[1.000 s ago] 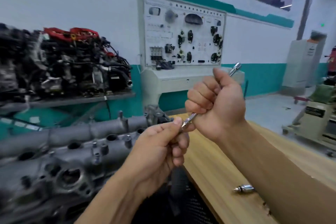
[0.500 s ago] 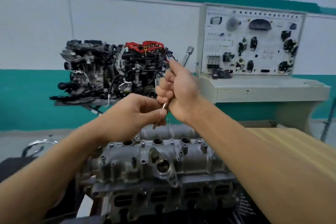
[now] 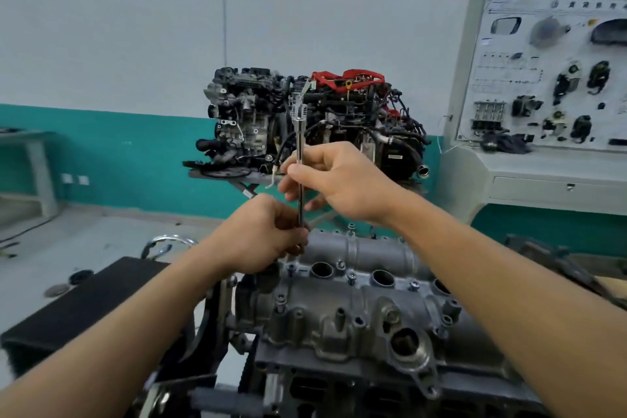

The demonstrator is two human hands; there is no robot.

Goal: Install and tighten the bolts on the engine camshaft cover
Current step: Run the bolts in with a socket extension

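Note:
A slim metal extension bar (image 3: 299, 146) stands nearly upright above the far left end of the grey camshaft cover (image 3: 356, 309). My right hand (image 3: 342, 180) pinches its upper shaft between thumb and fingers. Lower down, my left hand (image 3: 261, 237) curls round the bar's bottom end, hiding the tip just above the cover's far left corner. Several bolts (image 3: 352, 278) sit in the cover between the round plug holes (image 3: 321, 269).
A complete engine (image 3: 305, 122) stands on a stand against the teal and white wall. A white training panel (image 3: 549, 78) with parts is at the right. A black ribbed mat (image 3: 84, 309) lies at the left, a wooden bench top (image 3: 610, 282) at the right edge.
The view swung left and down onto the cover. The bar went from slanted to nearly upright, and both hands lowered it toward the cover's far left corner.

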